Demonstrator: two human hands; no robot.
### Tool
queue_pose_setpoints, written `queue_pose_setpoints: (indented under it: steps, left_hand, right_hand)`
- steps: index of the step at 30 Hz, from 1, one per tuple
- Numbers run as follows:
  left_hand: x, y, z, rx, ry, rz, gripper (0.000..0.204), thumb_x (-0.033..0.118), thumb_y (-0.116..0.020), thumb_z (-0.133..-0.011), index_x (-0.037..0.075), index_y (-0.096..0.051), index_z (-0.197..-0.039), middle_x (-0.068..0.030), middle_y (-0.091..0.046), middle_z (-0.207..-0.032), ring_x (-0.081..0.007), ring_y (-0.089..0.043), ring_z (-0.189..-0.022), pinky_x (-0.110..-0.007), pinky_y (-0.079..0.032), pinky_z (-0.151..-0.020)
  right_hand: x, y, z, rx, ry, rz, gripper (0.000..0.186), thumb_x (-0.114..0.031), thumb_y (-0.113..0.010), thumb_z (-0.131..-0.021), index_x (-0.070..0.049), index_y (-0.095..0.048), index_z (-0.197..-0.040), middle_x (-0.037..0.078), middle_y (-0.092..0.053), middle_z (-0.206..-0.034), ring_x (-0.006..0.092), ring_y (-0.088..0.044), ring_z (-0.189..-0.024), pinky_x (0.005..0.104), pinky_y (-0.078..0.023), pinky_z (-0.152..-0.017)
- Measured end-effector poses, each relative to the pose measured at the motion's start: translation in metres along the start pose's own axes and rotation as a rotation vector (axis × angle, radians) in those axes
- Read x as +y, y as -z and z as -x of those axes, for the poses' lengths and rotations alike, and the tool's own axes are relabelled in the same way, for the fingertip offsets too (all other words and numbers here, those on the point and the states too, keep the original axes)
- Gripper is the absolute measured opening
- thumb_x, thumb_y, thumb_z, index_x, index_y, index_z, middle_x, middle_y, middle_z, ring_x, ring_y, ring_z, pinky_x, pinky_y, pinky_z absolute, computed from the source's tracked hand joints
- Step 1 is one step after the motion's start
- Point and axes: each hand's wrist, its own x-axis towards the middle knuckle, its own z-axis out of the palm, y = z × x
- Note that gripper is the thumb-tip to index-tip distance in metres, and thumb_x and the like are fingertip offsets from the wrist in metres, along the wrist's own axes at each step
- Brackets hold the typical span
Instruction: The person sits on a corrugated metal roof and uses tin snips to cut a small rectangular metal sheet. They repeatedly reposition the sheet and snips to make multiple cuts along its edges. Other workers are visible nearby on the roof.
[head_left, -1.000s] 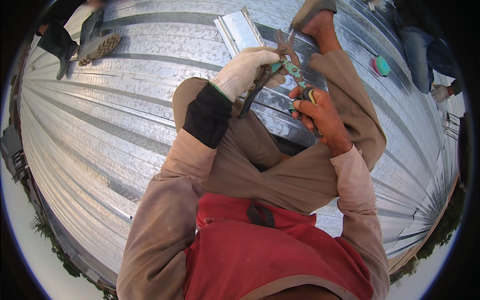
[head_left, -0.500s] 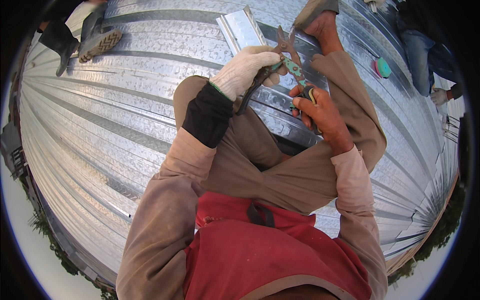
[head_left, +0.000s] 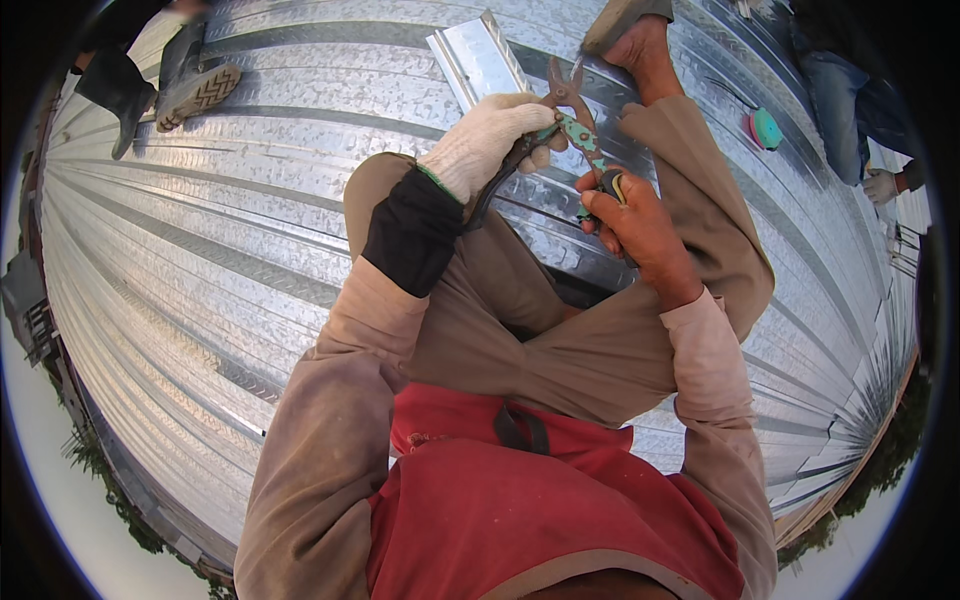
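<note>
My left hand [head_left: 485,145], in a white knit glove with a black cuff, is closed on a pair of rusty metal snips [head_left: 563,92] with flaking turquoise paint, near their pivot and a dark handle. Their jaws point away from me, slightly apart. My bare right hand [head_left: 640,225] grips the other handle, which has black and yellow on it, lower and to the right. Both hands are above my crossed legs. A short ribbed metal offcut [head_left: 475,60] lies just beyond the snips on the corrugated metal sheeting [head_left: 220,290].
Another person's dark boots [head_left: 125,100] are at upper left. At upper right are another person's jeans [head_left: 840,120] and gloved hand [head_left: 880,185]. A green round object [head_left: 763,128] with a dark cord lies beside my right leg. Trees and structures show past the sheeting's curved edge.
</note>
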Motion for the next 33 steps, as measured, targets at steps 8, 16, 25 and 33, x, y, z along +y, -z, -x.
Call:
queue_pose_setpoints:
  steps: [8, 16, 25, 33]
  left_hand:
    - [-0.003, 0.0, -0.005, 0.077, 0.093, 0.126, 0.037, 0.024, -0.054, -0.106, -0.008, -0.068, -0.119, -0.0159, -0.078, -0.1, -0.0149, -0.071, -0.072, -0.026, -0.059, -0.063]
    - [-0.007, 0.0, -0.006, 0.092, 0.069, 0.121, 0.036, 0.021, -0.054, -0.104, -0.009, -0.067, -0.119, -0.0187, -0.078, -0.103, -0.0181, -0.075, -0.076, -0.028, -0.063, -0.067]
    - [0.003, -0.008, -0.001, 0.174, 0.023, 0.12, 0.029, 0.021, -0.061, -0.102, -0.006, -0.068, -0.112, -0.012, -0.074, -0.097, -0.0177, -0.074, -0.081, -0.028, -0.061, -0.071]
    - [0.007, -0.011, 0.002, 0.187, -0.088, -0.169, 0.025, 0.023, -0.074, -0.096, -0.001, -0.074, -0.104, -0.0052, -0.073, -0.086, -0.0102, -0.066, -0.076, -0.025, -0.053, -0.068]
  right_hand:
    - [-0.014, 0.013, 0.003, 0.014, 0.006, 0.058, 0.025, -0.017, -0.068, -0.096, -0.001, -0.066, -0.115, 0.003, -0.066, -0.077, 0.0051, -0.047, -0.05, 0.0236, -0.035, -0.047]
    - [0.0, 0.0, 0.0, 0.018, -0.003, -0.095, 0.026, -0.018, -0.068, -0.098, -0.001, -0.063, -0.117, 0.003, -0.062, -0.08, 0.0017, -0.043, -0.048, 0.0196, -0.033, -0.044]
    - [-0.004, 0.014, 0.003, -0.004, -0.066, -0.341, 0.027, -0.015, -0.069, -0.098, -0.001, -0.059, -0.118, 0.002, -0.059, -0.08, 0.0019, -0.041, -0.043, 0.0193, -0.032, -0.038]
    - [-0.001, 0.02, -0.001, 0.034, -0.045, -0.343, 0.034, -0.018, -0.072, -0.093, 0.002, -0.06, -0.118, 0.004, -0.06, -0.082, 0.0041, -0.044, -0.046, 0.0217, -0.032, -0.04]
